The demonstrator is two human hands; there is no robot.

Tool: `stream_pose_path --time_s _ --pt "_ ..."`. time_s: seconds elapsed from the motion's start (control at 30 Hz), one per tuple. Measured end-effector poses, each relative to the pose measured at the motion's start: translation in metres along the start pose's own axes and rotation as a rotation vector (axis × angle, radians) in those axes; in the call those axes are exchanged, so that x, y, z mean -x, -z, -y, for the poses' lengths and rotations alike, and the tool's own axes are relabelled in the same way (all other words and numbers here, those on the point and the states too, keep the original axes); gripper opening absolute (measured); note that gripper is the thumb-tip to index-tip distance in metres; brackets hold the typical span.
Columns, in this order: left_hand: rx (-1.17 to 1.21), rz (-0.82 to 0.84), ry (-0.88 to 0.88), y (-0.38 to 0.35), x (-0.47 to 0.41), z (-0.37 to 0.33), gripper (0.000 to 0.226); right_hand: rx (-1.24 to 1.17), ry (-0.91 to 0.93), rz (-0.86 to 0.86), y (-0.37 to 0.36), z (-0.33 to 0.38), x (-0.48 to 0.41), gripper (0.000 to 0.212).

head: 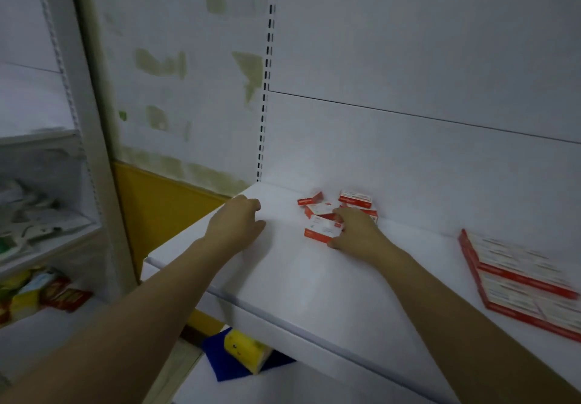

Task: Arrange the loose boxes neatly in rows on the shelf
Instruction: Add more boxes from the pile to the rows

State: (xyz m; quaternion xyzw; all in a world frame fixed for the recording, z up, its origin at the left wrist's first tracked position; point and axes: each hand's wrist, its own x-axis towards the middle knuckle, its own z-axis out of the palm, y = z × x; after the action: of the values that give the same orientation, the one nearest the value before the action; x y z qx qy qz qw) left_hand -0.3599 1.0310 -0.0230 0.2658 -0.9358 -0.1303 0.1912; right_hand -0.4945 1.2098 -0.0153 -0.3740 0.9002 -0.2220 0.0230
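Note:
Several small red-and-white boxes lie in a loose heap (342,207) near the back of the white shelf (283,278). My right hand (355,230) is closed around the front box of the heap (320,230), thumb below and fingers on top. My left hand (239,221) rests knuckles up on the shelf's left end, fingers curled, holding nothing, about a hand's width left of the heap. At the shelf's right end, flat red-and-white boxes (522,281) lie side by side in tidy rows.
A slotted upright (267,73) runs up the back panel behind the shelf's left end. On the left stands another shelving unit (47,237) with papers and coloured packets (47,290). Below the shelf lie a yellow pack (245,350) and a blue item.

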Motion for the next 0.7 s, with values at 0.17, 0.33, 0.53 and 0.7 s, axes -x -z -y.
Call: stream_pose_path --time_s 0.17,0.33,0.53,0.7 --pt "0.028 0.070 -0.105 -0.014 -0.003 -0.044 0.043 0.006 -0.075 -0.025 0.024 -0.028 0.032 0.061" --pt "0.099 0.098 -0.265 -0.027 0.005 -0.110 0.038 0.024 -0.177 -0.137 0.068 -0.077 0.083 0.054" --pt "0.119 0.142 -0.429 -0.046 0.033 -0.221 0.042 0.027 -0.309 -0.303 0.133 -0.142 0.184 0.046" --pt "0.120 0.211 -0.601 -0.066 0.091 -0.336 0.036 0.057 -0.460 -0.392 0.184 -0.202 0.296 0.054"
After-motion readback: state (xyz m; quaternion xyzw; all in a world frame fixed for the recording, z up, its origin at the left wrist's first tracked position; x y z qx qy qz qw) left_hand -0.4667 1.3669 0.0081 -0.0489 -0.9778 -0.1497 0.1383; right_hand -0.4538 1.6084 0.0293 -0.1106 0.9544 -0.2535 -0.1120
